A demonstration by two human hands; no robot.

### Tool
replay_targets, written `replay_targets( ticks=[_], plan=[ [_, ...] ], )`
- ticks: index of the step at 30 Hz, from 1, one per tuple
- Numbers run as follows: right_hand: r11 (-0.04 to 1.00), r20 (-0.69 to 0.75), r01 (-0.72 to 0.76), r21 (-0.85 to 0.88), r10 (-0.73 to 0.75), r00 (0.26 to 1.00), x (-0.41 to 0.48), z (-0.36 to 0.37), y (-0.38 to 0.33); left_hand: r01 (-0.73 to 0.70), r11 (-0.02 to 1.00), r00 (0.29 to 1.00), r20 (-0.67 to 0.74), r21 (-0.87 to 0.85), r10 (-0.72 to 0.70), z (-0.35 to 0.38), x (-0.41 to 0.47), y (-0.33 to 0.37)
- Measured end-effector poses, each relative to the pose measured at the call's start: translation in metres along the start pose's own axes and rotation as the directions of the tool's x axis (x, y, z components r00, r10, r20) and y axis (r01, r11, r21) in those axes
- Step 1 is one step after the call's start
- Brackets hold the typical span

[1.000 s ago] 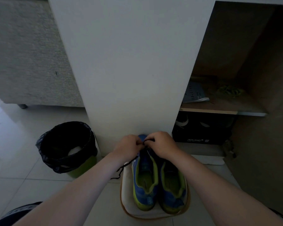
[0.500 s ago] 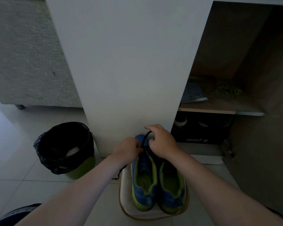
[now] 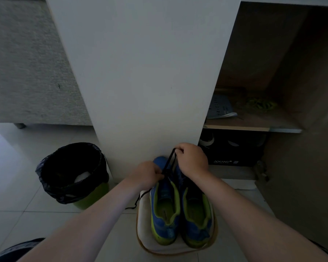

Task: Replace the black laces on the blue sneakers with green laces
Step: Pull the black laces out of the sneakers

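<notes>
Over the left sneaker (image 3: 165, 201) | your right hand (image 3: 191, 159) pinches the black lace (image 3: 169, 161), drawing it free | your left hand (image 3: 146, 173) grips the shoe, steadying it

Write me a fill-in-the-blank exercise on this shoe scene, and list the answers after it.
The right hand holds a loop of ___ lace above a blue sneaker.
The bin is lined with a black ___.
The green laces lie on a ___ in the cupboard.
Answers: black; bag; shelf.
</notes>
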State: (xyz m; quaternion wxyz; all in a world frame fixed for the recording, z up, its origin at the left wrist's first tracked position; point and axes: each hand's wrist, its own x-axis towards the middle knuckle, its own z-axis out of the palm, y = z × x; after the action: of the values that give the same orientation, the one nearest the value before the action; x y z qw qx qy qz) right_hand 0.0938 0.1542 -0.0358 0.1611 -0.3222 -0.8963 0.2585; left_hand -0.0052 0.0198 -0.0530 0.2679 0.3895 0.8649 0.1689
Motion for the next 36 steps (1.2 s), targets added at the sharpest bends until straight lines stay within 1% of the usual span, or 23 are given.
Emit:
replay_targets(
  ticks=[2, 4, 5, 7, 9, 11, 14, 15, 17, 19, 21, 22, 23, 25, 26, 27, 29, 31, 33, 34, 36],
  plan=[
    [0.999, 0.024, 0.011, -0.035, -0.010, 1.000, 0.000, 0.001, 0.001, -0.001, 1.000, 0.999, -0.038, 0.014, 0.001, 0.000, 0.001, -0.001],
    [0.999, 0.102, 0.014, -0.043, -0.010, 0.995, -0.001, 0.003, 0.001, 0.005, 1.000, 0.996, -0.093, 0.014, -0.004, -0.002, 0.002, -0.001],
    [0.999, 0.142, 0.013, -0.041, -0.007, 0.990, -0.002, 0.002, 0.000, 0.006, 1.000, 0.991, -0.133, -0.014, -0.008, -0.003, 0.002, 0.000],
    [1.000, 0.179, 0.010, -0.019, -0.006, 0.984, -0.005, 0.003, -0.002, -0.024, 0.988, 0.978, -0.210, -0.152, -0.009, -0.007, 0.003, 0.002],
    [0.999, 0.191, -0.009, 0.052, -0.001, 0.982, -0.007, 0.001, -0.006, -0.075, 0.949, 0.962, -0.274, -0.307, -0.013, -0.012, 0.005, 0.006],
    [0.996, 0.219, -0.023, 0.089, 0.003, 0.976, -0.009, 0.000, -0.011, -0.109, 0.919, 0.951, -0.310, -0.379, -0.015, -0.014, 0.006, 0.008],
    [0.997, 0.340, 0.019, 0.070, -0.042, 0.940, -0.011, 0.001, -0.019, -0.132, 0.901, 0.944, -0.331, -0.413, -0.014, -0.011, 0.010, 0.007],
    [0.997, 0.383, 0.028, 0.076, -0.055, 0.922, -0.013, 0.003, -0.019, -0.129, 0.897, 0.946, -0.323, -0.424, -0.017, -0.009, 0.010, 0.006],
    [0.994, 0.431, -0.005, 0.113, -0.045, 0.901, -0.014, 0.008, -0.014, -0.121, 0.893, 0.959, -0.283, -0.433, -0.008, -0.008, 0.011, 0.004],
    [0.988, 0.448, -0.066, 0.139, -0.003, 0.894, -0.013, 0.012, -0.008, -0.110, 0.904, 0.970, -0.244, -0.412, 0.006, -0.009, 0.013, 0.001],
    [0.985, 0.445, -0.108, 0.131, 0.039, 0.895, -0.010, 0.015, -0.003, -0.068, 0.928, 0.980, -0.197, -0.366, -0.006, -0.011, 0.014, -0.001],
    [0.987, 0.431, -0.119, 0.105, 0.063, 0.900, -0.009, 0.017, -0.001, -0.030, 0.948, 0.990, -0.139, -0.316, -0.015, -0.011, 0.013, -0.002],
    [0.989, 0.405, -0.126, 0.074, 0.085, 0.910, -0.008, 0.020, 0.000, 0.012, 0.966, 0.998, -0.052, -0.260, -0.026, -0.010, 0.010, -0.003],
    [0.989, 0.319, -0.146, 0.036, 0.127, 0.939, -0.007, 0.024, 0.003, 0.097, 0.977, 0.987, 0.143, -0.188, -0.070, -0.006, 0.005, -0.006],
    [0.985, 0.267, -0.169, 0.044, 0.151, 0.952, -0.006, 0.025, 0.003, 0.129, 0.977, 0.974, 0.205, -0.169, -0.093, -0.003, 0.002, -0.007],
    [0.979, 0.217, -0.197, 0.062, 0.179, 0.960, -0.005, 0.025, 0.003, 0.152, 0.974, 0.967, 0.227, -0.166, -0.112, -0.001, 0.002, -0.010],
    [0.968, 0.154, -0.234, 0.096, 0.218, 0.964, -0.002, 0.023, 0.002, 0.164, 0.969, 0.970, 0.211, -0.182, -0.124, -0.001, 0.000, -0.011],
    [0.964, 0.145, -0.240, 0.118, 0.222, 0.964, -0.002, 0.023, 0.002, 0.139, 0.978, 0.971, 0.214, -0.157, -0.103, -0.001, 0.002, -0.011],
    [0.958, 0.187, -0.233, 0.168, 0.201, 0.962, -0.005, 0.025, 0.000, 0.106, 0.987, 0.974, 0.214, -0.125, -0.077, 0.001, 0.002, -0.010],
    [0.944, 0.220, -0.242, 0.226, 0.193, 0.956, -0.006, 0.025, -0.002, 0.086, 0.990, 0.979, 0.195, -0.111, -0.063, 0.002, 0.002, -0.010],
    [0.876, 0.289, -0.312, 0.367, 0.211, 0.934, -0.007, 0.025, -0.006, 0.034, 0.998, 0.992, 0.125, -0.056, -0.027, 0.003, 0.002, -0.010]
  ],
)
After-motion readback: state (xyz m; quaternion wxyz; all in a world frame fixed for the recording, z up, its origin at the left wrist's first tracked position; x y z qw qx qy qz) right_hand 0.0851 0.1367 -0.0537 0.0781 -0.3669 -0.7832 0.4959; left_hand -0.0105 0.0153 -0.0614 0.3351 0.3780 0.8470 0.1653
